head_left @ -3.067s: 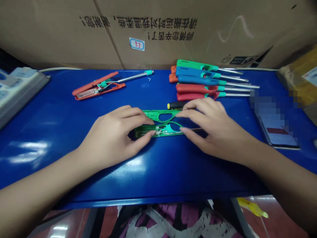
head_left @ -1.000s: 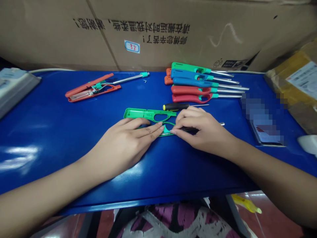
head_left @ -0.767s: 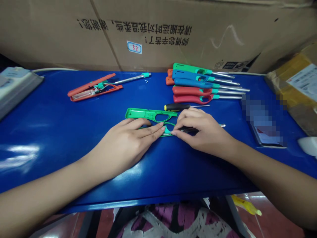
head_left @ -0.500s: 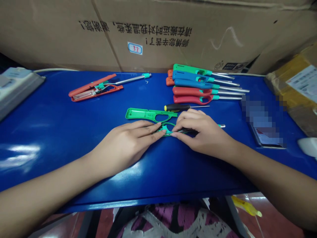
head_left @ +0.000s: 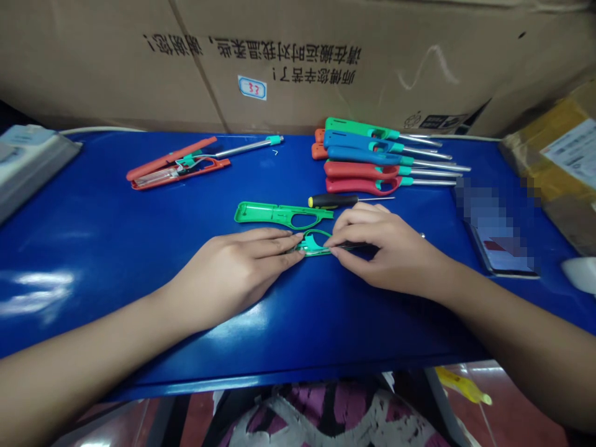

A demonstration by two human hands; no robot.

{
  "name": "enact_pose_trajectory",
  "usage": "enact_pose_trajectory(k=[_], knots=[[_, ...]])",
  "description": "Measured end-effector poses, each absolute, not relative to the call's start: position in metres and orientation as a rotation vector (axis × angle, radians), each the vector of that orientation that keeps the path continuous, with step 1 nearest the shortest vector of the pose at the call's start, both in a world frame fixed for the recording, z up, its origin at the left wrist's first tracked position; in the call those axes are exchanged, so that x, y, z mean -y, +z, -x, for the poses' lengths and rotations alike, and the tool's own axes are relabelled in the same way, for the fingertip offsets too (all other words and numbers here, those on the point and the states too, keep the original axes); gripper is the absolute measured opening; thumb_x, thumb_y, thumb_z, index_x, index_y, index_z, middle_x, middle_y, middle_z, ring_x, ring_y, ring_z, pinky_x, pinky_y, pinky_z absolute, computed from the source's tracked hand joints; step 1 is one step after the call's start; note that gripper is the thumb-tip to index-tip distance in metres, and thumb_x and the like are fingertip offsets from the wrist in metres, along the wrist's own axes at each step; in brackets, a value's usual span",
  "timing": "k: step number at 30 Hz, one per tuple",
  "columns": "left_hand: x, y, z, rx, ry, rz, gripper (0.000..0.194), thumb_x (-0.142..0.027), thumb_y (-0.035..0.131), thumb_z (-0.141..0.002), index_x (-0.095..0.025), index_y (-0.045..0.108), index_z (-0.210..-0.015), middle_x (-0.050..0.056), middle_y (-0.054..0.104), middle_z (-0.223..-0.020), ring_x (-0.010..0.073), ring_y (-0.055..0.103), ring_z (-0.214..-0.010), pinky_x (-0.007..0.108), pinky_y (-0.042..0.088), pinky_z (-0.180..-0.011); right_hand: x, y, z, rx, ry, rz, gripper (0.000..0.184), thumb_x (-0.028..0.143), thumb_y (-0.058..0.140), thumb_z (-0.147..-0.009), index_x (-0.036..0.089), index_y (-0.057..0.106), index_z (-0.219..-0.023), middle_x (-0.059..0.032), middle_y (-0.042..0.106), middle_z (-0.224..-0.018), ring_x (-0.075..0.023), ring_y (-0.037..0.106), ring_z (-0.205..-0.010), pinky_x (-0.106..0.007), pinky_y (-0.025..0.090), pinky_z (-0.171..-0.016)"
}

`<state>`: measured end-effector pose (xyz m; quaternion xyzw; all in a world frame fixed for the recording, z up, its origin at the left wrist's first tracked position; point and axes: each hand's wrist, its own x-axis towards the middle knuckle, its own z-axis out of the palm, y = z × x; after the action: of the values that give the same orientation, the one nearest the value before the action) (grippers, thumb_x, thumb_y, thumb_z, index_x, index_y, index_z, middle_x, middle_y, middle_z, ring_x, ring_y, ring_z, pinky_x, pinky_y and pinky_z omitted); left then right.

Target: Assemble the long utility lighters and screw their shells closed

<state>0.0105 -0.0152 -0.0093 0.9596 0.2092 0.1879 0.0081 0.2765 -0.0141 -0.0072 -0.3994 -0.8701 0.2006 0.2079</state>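
An opened green gas lighter (head_left: 318,250) lies on the blue table, with its turquoise trigger showing between my hands. My left hand (head_left: 242,264) lies across its handle, fingers together and pressing it down; the palm hides most of that part. At the lighter's front, my right hand (head_left: 386,242) pinches with thumb and forefinger at the edge beside the trigger. A thin part there is too small to make out, and the hand covers most of the metal tube. Just behind lies the loose green half shell (head_left: 261,213), hollow side up.
A screwdriver (head_left: 333,200) lies beyond the half shell. Several closed lighters (head_left: 363,169) are stacked at the back, and an opened red lighter (head_left: 158,179) is at left. A phone (head_left: 498,236) sits at right. A large cardboard box (head_left: 298,37) walls the back.
My right hand has shifted slightly to the right, and my left fingertips have drawn back a little from the trigger. More of the lighter's inside shows between the hands.
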Motion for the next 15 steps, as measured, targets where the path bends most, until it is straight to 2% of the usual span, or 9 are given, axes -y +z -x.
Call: enact_pose_trajectory(k=[8, 15], knots=[[0.0147, -0.0105, -0.0085, -0.659, 0.609, -2.972, 0.031, -0.015, 0.049, -0.101, -0.012, 0.074, -0.120, 0.010, 0.073, -0.126, 0.0279, 0.072, -0.115, 0.046, 0.062, -0.098, 0.0098, -0.0100, -0.2766, 2.334, 0.675, 1.022, 0.015, 0.010, 0.064, -0.086, 0.018, 0.075, -0.091, -0.0042, 0.072, -0.089, -0.0178, 0.064, -0.087, -0.034, 0.050, -0.081], [0.0159, -0.0130, -0.0094, -0.745, 0.606, -2.886, 0.029, -0.017, 0.053, -0.100, -0.017, 0.075, -0.119, 0.008, 0.072, -0.129, 0.0258, 0.072, -0.115, 0.044, 0.061, -0.100, 0.0124, -0.0095, -0.2741, 2.245, 0.792, 1.092, 0.019, 0.008, 0.063, -0.084, 0.020, 0.075, -0.092, -0.0039, 0.072, -0.090, -0.0175, 0.065, -0.089, -0.031, 0.053, -0.080]])
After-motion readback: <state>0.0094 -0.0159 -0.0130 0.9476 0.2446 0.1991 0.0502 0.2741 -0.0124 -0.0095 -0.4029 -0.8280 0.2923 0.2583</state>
